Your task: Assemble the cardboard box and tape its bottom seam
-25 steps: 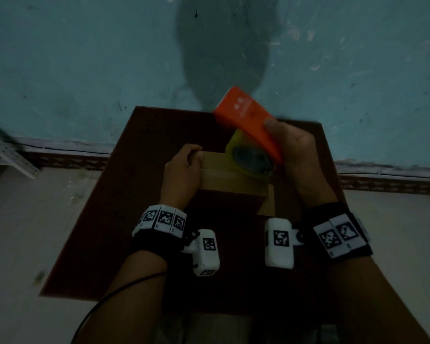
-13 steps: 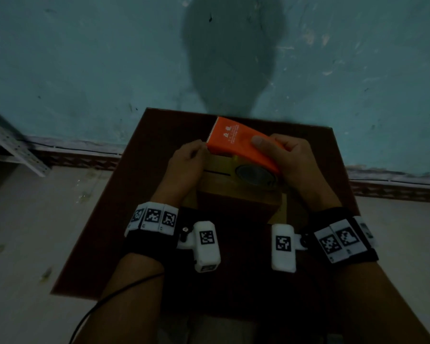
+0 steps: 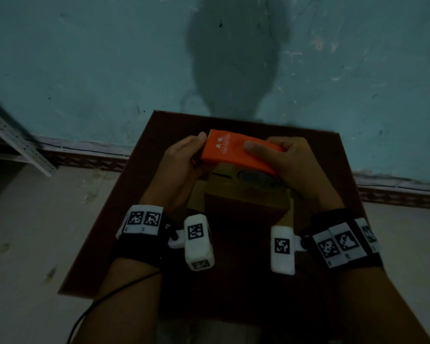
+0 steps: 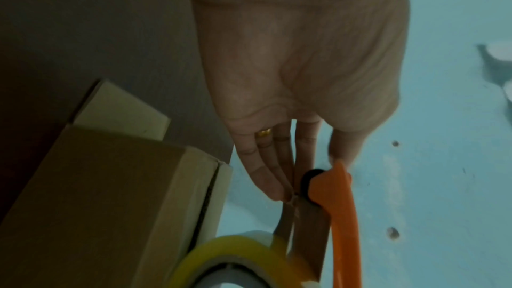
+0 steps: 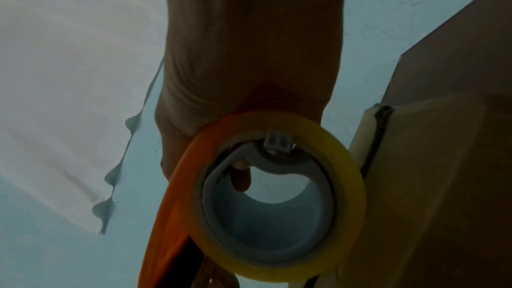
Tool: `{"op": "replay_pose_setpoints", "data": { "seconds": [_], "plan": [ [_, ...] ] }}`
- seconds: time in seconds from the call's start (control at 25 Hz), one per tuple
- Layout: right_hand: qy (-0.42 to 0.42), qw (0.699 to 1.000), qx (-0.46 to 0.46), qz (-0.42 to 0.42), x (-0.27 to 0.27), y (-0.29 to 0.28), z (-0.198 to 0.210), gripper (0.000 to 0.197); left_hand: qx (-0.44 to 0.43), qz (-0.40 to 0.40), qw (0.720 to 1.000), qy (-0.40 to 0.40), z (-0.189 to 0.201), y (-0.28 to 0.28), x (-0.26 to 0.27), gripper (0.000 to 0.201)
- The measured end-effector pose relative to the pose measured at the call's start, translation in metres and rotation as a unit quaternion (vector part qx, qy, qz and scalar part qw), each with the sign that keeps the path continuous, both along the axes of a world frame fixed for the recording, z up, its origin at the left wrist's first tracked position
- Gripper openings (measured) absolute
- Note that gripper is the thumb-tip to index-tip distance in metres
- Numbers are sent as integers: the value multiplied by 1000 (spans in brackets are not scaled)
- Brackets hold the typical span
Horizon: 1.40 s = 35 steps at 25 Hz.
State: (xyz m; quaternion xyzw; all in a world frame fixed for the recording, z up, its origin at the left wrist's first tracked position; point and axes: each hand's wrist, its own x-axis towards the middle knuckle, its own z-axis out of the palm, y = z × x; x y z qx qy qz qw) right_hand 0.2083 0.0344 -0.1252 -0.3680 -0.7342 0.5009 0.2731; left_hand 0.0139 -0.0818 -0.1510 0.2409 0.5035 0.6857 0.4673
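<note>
hands on the dispenser, box folded, seam not yet taped

both of my hands are up over the cardboard box [image 3: 246, 202], which stands toward the far edge of the desk [image 3: 124, 219], roughly midway between its left and right sides. my right hand [image 3: 293, 165] is wrapped around the orange tape dispenser [image 3: 236, 152], thumb laid across its top and a fingertip showing through the core of the yellow tape roll [image 5: 279, 196] in the right wrist view. my left hand [image 3: 181, 165] has its fingers nearly straight and together at the dispenser's toothed end; the left wrist view shows the fingertips [image 4: 274, 187] meeting what looks like the loose end of the tape strip [image 4: 288, 214], though i cannot tell whether they pinch it or only touch it.

as for progress, i judge the assembly part done: the box stands as a box, its upward flaps are folded shut, and a dark slit marks the seam [image 4: 207, 194] between them. i see no tape across that seam. lower flaps stick out at the base by the desk. what is left, i'd say, is drawing out a length, laying it along the seam, pressing it down and cutting it on the teeth.
</note>
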Motion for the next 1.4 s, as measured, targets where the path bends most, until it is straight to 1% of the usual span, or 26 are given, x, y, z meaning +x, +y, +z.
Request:
{"op": "replay_pose_setpoints", "data": {
  "seconds": [0.12,0.24,0.32,0.4,0.44,0.52,0.64,0.84,1.0,1.12,1.28,1.4],
  "plan": [
    [8,1000,5,-5,1,0,0,45,-17,-11,1000,18,1,-2,-1,28],
    [7,1000,5,0,3,-1,2,45,-29,-9,999,31,0,-2,-2,25],
    [9,1000,0,2,4,-2,3,47,-27,-3,1000,11,0,-1,-2,28],
    [8,1000,-4,4,4,-2,3,47,-23,0,1000,-15,1,0,-2,36],
    [8,1000,-8,4,4,-3,3,45,-23,-2,1000,-14,3,0,-1,37],
    [5,1000,-6,4,4,-2,4,43,-28,-6,1000,10,6,-2,-2,29],
    [-18,1000,18,8,0,-3,3,51,-43,-10,999,31,7,-4,-6,19],
    [-40,997,64,17,-3,-3,-1,51,-84,-8,996,-6,6,-2,-13,17],
    [-42,997,61,32,-4,-1,-4,37,-112,-3,994,-16,10,-1,-13,15],
    [-43,996,68,36,-6,-1,-3,32,-127,13,992,-24,9,0,-14,12],
    [-39,997,58,37,-8,-3,-2,28,-130,30,991,-20,12,-1,-16,12],
    [-34,997,50,46,-11,-7,-2,30,-130,67,989,2,14,-2,-19,10]
  ]
}}
